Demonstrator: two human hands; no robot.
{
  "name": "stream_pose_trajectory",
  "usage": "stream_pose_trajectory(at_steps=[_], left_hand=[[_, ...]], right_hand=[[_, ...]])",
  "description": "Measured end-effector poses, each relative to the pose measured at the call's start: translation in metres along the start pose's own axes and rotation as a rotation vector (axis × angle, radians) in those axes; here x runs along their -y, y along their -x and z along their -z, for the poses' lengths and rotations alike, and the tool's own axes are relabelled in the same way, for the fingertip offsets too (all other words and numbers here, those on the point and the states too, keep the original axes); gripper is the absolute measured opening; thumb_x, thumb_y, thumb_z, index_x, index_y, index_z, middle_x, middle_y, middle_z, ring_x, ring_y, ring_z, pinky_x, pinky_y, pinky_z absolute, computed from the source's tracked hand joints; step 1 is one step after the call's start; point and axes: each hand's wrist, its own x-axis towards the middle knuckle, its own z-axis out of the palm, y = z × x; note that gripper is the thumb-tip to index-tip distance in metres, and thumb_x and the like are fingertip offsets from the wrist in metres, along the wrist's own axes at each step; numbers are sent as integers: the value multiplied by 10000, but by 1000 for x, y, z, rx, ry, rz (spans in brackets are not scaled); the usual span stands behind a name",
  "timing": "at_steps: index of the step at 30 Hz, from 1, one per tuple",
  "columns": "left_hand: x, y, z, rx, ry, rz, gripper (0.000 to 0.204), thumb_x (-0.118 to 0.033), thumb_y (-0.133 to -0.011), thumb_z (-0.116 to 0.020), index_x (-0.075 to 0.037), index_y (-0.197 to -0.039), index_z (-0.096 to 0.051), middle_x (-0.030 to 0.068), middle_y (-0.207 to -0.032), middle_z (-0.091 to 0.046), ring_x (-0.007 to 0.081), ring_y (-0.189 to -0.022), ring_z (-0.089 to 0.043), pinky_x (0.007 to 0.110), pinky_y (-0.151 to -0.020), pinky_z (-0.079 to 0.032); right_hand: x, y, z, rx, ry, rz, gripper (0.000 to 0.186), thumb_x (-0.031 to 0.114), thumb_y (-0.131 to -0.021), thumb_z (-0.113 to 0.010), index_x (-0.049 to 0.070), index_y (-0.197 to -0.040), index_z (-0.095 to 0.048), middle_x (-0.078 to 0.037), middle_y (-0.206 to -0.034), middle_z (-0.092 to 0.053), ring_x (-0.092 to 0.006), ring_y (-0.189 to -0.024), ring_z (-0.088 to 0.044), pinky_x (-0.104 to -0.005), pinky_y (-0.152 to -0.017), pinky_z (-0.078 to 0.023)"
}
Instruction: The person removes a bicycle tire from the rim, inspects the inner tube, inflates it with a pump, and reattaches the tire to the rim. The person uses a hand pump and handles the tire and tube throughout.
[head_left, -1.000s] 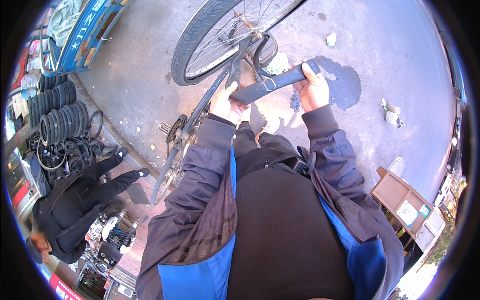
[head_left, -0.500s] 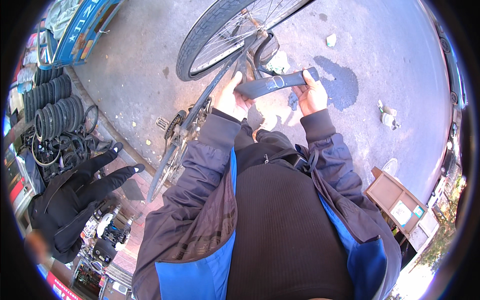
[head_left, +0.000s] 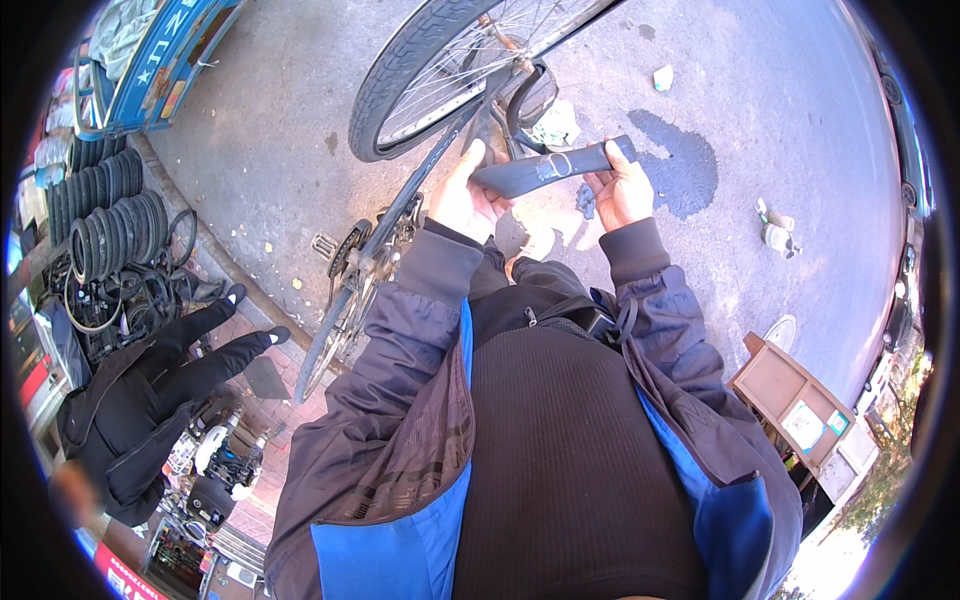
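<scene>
A stretch of black bicycle inner tube is held out between my two hands, in front of my body. A pale oval outline with scuffed marks shows near its middle. My left hand grips the wider left end, thumb on top. With thumb and fingers my right hand pinches the right end, slightly higher. Just beyond my hands is a bicycle wheel with a black tyre and spokes. A loop of black tube hangs by its hub. The bicycle's frame and pedal lie left of my left hand.
Stacked tyres stand at the left beside a blue cart. A person in dark clothes is at the lower left, near cluttered tools. A wooden cabinet stands at right. A wet patch and litter mark the pavement.
The held stretch of inner tube has bent slightly, sagging a little more toward its left end. Both hands stay almost in place.
</scene>
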Motion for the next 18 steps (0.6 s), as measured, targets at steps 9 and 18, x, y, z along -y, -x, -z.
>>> stream_pose_trajectory(at_steps=[9,18], left_hand=[[14,3,6,7,130,-10,416,-448,-1000,-658,-66,-1159,-612,123,-991,-705,282,-865,-712,413,-661,-600],[60,33,-6,-17,67,24,439,-379,-969,-721,-29,-1214,-619,130,-1116,-673,269,-1014,-653,445,-888,-554]], right_hand=[[5,6,-6,36,-82,40,226,172,-1024,-648,23,-1193,-629,-128,-1128,-683,-263,-1064,-675,-422,-957,-559],[6,18,-9,91,-89,43,216,146,-1034,-626,40,-1222,-605,-117,-1117,-681,-257,-1072,-676,-425,-978,-551]])
